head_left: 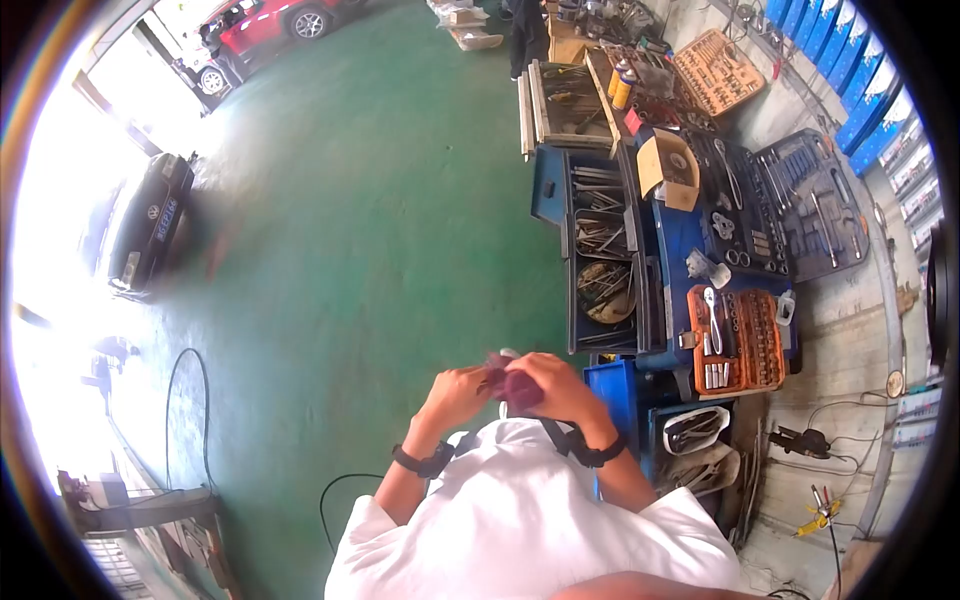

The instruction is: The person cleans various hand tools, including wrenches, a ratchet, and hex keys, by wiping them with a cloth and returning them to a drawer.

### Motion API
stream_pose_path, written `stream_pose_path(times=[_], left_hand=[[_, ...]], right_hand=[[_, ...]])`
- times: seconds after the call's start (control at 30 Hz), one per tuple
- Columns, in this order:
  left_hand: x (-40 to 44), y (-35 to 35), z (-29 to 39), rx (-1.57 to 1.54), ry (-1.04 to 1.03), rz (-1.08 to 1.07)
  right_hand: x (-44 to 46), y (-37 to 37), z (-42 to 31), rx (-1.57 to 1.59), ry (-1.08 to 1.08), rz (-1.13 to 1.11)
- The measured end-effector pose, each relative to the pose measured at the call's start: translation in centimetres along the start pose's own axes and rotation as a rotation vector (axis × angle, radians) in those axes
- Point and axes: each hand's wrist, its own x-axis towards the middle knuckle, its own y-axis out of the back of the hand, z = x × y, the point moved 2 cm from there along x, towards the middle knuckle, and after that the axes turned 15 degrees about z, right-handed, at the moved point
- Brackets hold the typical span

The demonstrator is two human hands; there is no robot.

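In front of my chest, both hands meet at a dark maroon cloth, which is bunched up. My left hand is closed on the cloth's left side. My right hand wraps over its right side, fingers curled. A small pale tip pokes out above the cloth; what it belongs to is hidden. Each wrist wears a black band.
To the right, a blue tool cabinet has an open drawer of tools. On top lie an orange socket set, a cardboard box and a dark tool case. A black car stands left, a red car beyond.
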Motion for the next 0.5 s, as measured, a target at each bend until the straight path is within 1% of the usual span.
stream_pose_path(times=[0.03, 0.07, 0.1, 0.13, 0.2, 0.23, 0.3, 0.33, 0.37, 0.43, 0.5], left_hand=[[0.4, -0.6, 0.0, -0.012, -0.078, 0.023], [0.8, -0.9, -0.2, -0.020, -0.159, 0.047], [0.9, -0.9, -0.6, -0.014, -0.160, 0.050], [1.1, 0.2, 0.2, 0.010, -0.080, 0.069], [2.2, 2.1, 1.2, 0.047, 0.035, 0.086], [2.6, 2.5, 1.0, 0.057, 0.030, 0.086], [2.4, 2.5, 0.5, 0.034, 0.036, 0.020], [2.4, 2.3, 0.1, 0.032, 0.045, 0.016], [2.4, 1.8, -0.4, 0.054, 0.034, -0.007], [2.0, 1.1, 0.0, 0.060, 0.034, -0.033], [1.7, 1.4, 0.7, 0.025, 0.243, -0.092]], right_hand=[[0.8, -0.7, -0.9, 0.017, 0.055, 0.014], [1.2, -0.9, -0.9, 0.030, 0.024, 0.001], [1.5, -1.2, -0.6, 0.046, -0.007, -0.010], [1.6, -1.1, 0.3, 0.051, -0.006, -0.011], [2.3, -0.2, 3.3, 0.160, -0.104, -0.080], [2.8, 0.3, 3.8, 0.165, -0.099, -0.072], [2.8, 0.7, 4.2, 0.111, -0.004, -0.127], [2.9, 0.6, 4.3, 0.128, 0.000, -0.122], [2.8, 0.2, 4.3, 0.132, -0.009, -0.132], [2.6, -0.6, 4.1, 0.195, -0.154, -0.075], [3.3, -2.3, 2.5, 0.217, -0.191, -0.089]])
